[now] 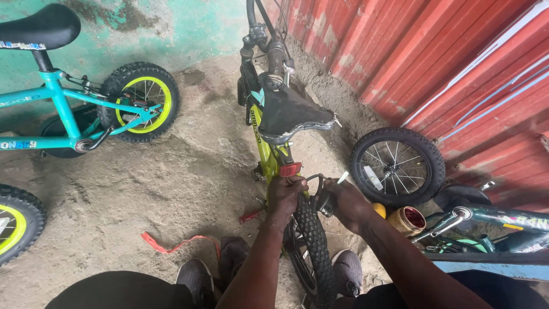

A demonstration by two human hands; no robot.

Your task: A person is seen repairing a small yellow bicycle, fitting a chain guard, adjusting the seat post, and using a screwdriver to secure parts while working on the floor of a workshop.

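Note:
A small yellow-green bicycle (264, 143) with a worn black saddle (289, 111) stands upright in front of me, its knobby rear tyre (309, 246) between my feet. My left hand (284, 197) grips the frame just under the red rear reflector (290, 169), beside the top of the tyre. My right hand (346, 201) is closed on a small dark tool or part on the right of the wheel, with a thin metal piece sticking up from it. What exactly it holds is unclear.
A teal child's bicycle (63, 109) stands at the left. A loose small wheel (397, 166) leans on the red corrugated wall (457, 63). An open tin (407, 220) and another bike frame (503, 220) lie at right. A red strap (171, 246) lies on the sandy ground.

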